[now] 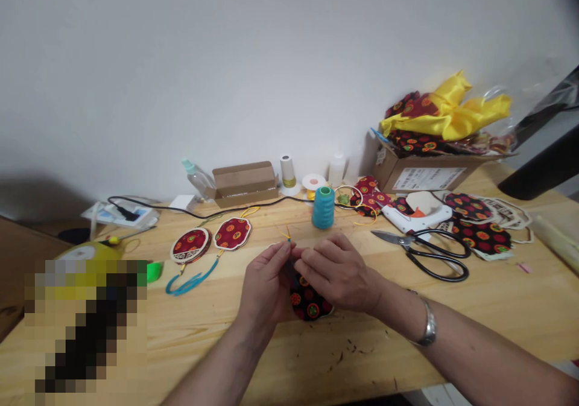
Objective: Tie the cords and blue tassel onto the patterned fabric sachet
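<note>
A black fabric ornament (311, 309) with red, orange and green flower rounds hangs below my two hands, over the front middle of the table. My left hand (265, 279) is closed, its thumb and fingertips pinching the ornament's end, where a short yellow cord (286, 234) sticks up. Against it, my right hand (337, 272) is closed too, fingers curled over the top of the black fabric. Whatever lies between its fingertips is hidden. Just beyond the hands stands a teal thread cone (323, 208).
Two red ornaments, one round (190, 244) and one scalloped (232, 234), lie left with a teal tassel (192, 284). Black-handled scissors (434, 252), a white glue gun (418, 218) and fabric pieces (482, 237) lie right. A cardboard box (429, 174) stands behind.
</note>
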A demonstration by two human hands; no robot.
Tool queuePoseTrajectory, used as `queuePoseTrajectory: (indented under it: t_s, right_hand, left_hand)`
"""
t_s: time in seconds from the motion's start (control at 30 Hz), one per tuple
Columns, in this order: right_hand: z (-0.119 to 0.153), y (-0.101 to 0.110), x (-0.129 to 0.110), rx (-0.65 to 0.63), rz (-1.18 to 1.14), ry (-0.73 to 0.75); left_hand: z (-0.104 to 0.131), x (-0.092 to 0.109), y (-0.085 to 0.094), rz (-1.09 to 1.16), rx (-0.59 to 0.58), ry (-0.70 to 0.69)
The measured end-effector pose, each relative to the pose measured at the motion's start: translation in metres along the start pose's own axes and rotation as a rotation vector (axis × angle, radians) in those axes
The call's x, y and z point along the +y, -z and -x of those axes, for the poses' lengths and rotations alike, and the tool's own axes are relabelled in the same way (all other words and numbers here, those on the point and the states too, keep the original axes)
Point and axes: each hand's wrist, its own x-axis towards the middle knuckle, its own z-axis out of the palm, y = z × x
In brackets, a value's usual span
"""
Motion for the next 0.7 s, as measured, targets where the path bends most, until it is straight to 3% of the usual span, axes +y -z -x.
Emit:
queuePoseTrajectory:
  t_s: [0.17,0.3,0.37,0.43,0.47,0.57,0.7]
  right_hand:
    - [-0.004,-0.003,-0.001,-0.235,-0.134,-0.029]
    - [-0.005,0.008,0.004,-0.607,-0.329,-0.015]
    - [-0.005,0.019,0.013,-0.832,-0.381,-0.123]
    - [-0.005,0.033,0.025,-0.947,-0.408,-0.321]
    - [-0.005,0.040,0.033,-0.950,-0.419,-0.402]
    - [-0.002,0.052,0.055,-0.777,-0.556,-0.516]
    - [0.006,0.051,0.075,-0.534,-0.658,-0.735]
  left_hand:
    - [-0.003,0.003,0.004,-0.007,-0.015,0.016]
    - [-0.007,0.005,0.009,-0.019,0.056,-0.001]
    - [-0.008,0.005,0.010,-0.018,0.066,0.005]
    - [-0.007,0.005,0.010,-0.018,0.059,0.019]
    - [-0.006,0.005,0.009,-0.018,0.055,0.025]
    - [-0.004,0.005,0.006,-0.019,0.040,0.049]
    - [-0.003,0.006,0.002,-0.008,0.035,0.074]
